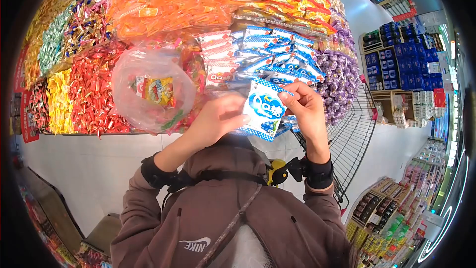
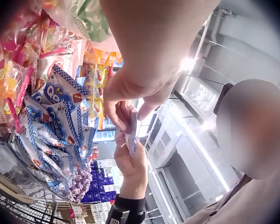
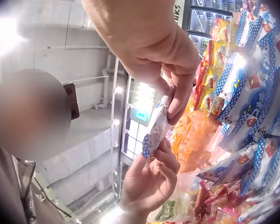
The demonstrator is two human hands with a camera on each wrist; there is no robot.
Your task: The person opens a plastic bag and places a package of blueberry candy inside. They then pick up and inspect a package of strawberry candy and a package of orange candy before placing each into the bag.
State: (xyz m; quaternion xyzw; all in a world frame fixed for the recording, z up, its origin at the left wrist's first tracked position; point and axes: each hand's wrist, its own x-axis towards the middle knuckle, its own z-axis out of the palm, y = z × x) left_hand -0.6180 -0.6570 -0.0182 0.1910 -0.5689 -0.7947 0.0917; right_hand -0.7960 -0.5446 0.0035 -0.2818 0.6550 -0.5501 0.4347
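"Holding what, and where?"

"Holding a blue-and-white QQ candy packet [image 1: 265,106] over the near edge of the candy display [image 1: 114,134], towards its right corner, with the printed front turned up to the head view and a slight tilt."

"Held by one hand or both?"

"By both. Pinched at the upper right side between thumb and curled fingers of the right hand [image 1: 310,106], and at the lower left side between thumb and fingers of the left hand [image 1: 215,119]."

"Spread anywhere?"

"No, bent around the packet on both sides. Impossible to tell how hard."

"And lying just beyond?"

"More blue-and-white QQ packets [image 1: 282,49], heaped beside red-and-white packets [image 1: 218,59], with purple-wrapped candies [image 1: 339,82] at the right edge. Further back, piled towards the far edge, orange packets [image 1: 168,0] and, to their right, yellow-and-red packets [image 1: 285,0]."

"Anything near the left hand?"

"Yes, resting by the near edge, a translucent plastic bag [image 1: 130,77] with a yellow packet [image 1: 161,92] showing inside."

"And past the right corner?"

"Standing beside the display, a wire shopping cart [image 1: 357,124]."
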